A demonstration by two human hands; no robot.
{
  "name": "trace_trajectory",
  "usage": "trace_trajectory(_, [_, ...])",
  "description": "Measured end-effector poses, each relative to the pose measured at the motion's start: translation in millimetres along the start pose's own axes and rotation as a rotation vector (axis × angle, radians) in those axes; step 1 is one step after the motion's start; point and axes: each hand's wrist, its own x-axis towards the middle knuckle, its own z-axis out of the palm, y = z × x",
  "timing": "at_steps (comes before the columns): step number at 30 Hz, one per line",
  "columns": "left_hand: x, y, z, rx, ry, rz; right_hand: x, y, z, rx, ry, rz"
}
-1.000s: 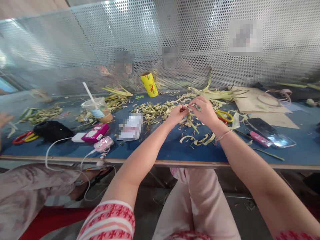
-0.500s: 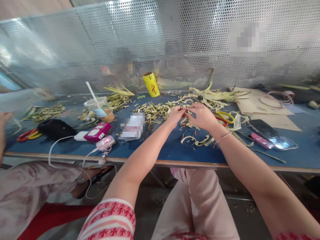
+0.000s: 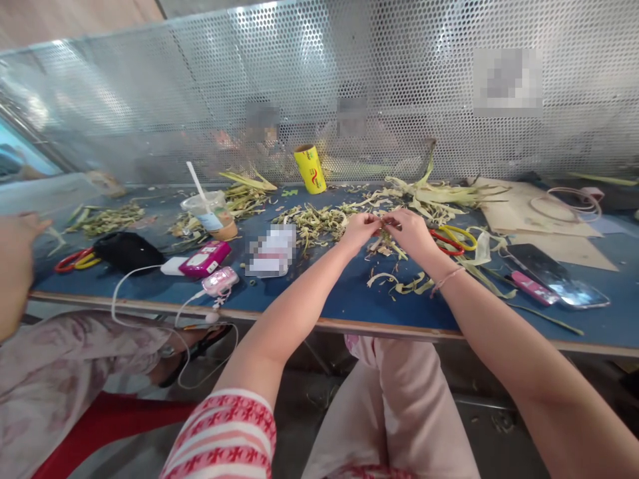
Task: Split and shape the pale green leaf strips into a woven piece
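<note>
Just above the heap of pale green plant strips, my left hand and my right hand meet fingertip to fingertip. The fingers of both are pinched together, and whatever they hold is too small and hidden to name. Beside my right wrist lie scissors with red and yellow loop handles. Curled dry strips lie on the blue table in front of my hands. Behind them rests a bundle of longer pale leaves.
To the left are a yellow tube, a plastic cup with straw, a magenta box and a black pouch. A phone and brown cardboard lie right. Another person's hand is at far left.
The view has turned slightly left, so things on the table appear further right. My hands stay pinched together at the same spot. The other person's hand reaches further into view.
</note>
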Motion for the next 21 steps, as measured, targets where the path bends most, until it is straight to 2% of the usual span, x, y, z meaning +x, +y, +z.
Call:
trace_trajectory(4, [0.5, -0.8, -1.6, -0.028, -0.052, 0.028, 1.4, 1.0, -2.3, 0.074, 0.021, 0.091])
trace_trajectory(8, [-1.6, 0.9, -1.6, -0.089, -0.033, 0.013, 3.1, -0.3, -4.3, 0.081, 0.016, 0.117])
trace_trajectory(14, [-5.3, 2.8, 1.7, -0.215, 0.015, -0.049, 3.8, 4.4, -3.5, 0.037, 0.019, 0.031])
trace_trajectory(21, [-2.3, 1.1, 4.5, -0.097, 0.061, 0.031, 1.9, 7.4, -0.6, 0.003, 0.018, -0.073])
